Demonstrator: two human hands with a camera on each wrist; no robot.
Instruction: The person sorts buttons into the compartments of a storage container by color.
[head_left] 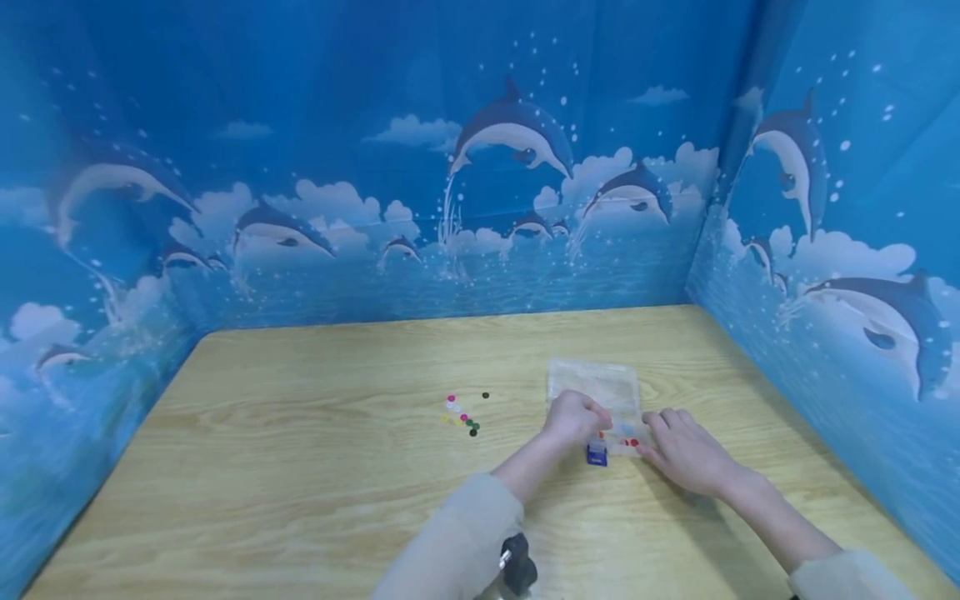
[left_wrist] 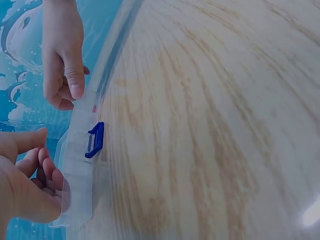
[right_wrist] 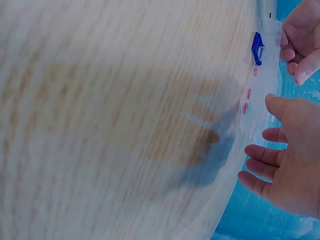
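Note:
A clear plastic compartment box (head_left: pixel 617 450) with a blue latch (head_left: pixel 597 455) stands on the table, its clear lid (head_left: pixel 592 379) laid back behind it. Small red discs (head_left: pixel 633 442) lie in its front compartments. My left hand (head_left: pixel 573 418) is over the box's left part, fingers curled and thumb tip near the index fingertip. A reddish spot shows at its fingertips; I cannot tell whether it is a held disc. With fingers loosely extended, my right hand (right_wrist: pixel 295 150) is at the right end of the box, thumb tip close to its front.
Left of the box, several small flat discs lie loose: pink (head_left: pixel 452 398), white, yellow, green (head_left: pixel 472 424) and black (head_left: pixel 485 395). The wood-grain table (head_left: pixel 300 467) is bordered at the back and sides by a blue dolphin curtain (head_left: pixel 337 242).

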